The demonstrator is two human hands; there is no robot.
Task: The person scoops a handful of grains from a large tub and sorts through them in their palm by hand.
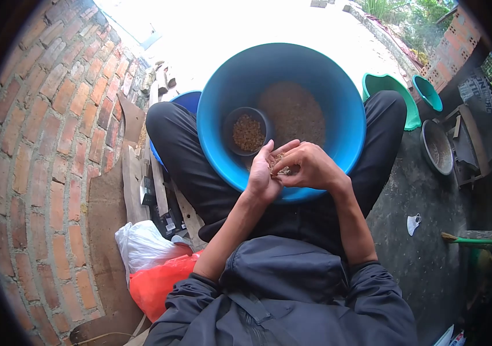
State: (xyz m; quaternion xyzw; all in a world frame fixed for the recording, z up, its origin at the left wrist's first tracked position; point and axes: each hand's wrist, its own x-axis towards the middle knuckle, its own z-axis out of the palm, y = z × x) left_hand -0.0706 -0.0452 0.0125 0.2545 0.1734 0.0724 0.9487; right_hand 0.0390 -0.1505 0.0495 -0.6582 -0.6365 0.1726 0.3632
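A large blue tub point(211, 124) stands between the knees. Inside it, on the left, is a small dark bowl point(267, 128) with yellow-brown kernels point(248, 134). Pale brown grain or husks point(293, 112) cover part of the tub's bottom. My left hand point(263, 176) is palm up over the tub's near rim, cupped around a small heap of light, husk-like bits point(280, 167). My right hand point(309, 166) reaches over that palm, its fingers bent and pinched together at the bits. What lies between its fingertips is too small to make out.
White and red plastic bags point(162, 282) lie at the left, by a brick wall point(44, 173). Green basins point(393, 86) and a metal bowl point(437, 147) stand at the right. A white mask point(413, 224) and a green-handled tool point(477, 240) lie on the dark floor.
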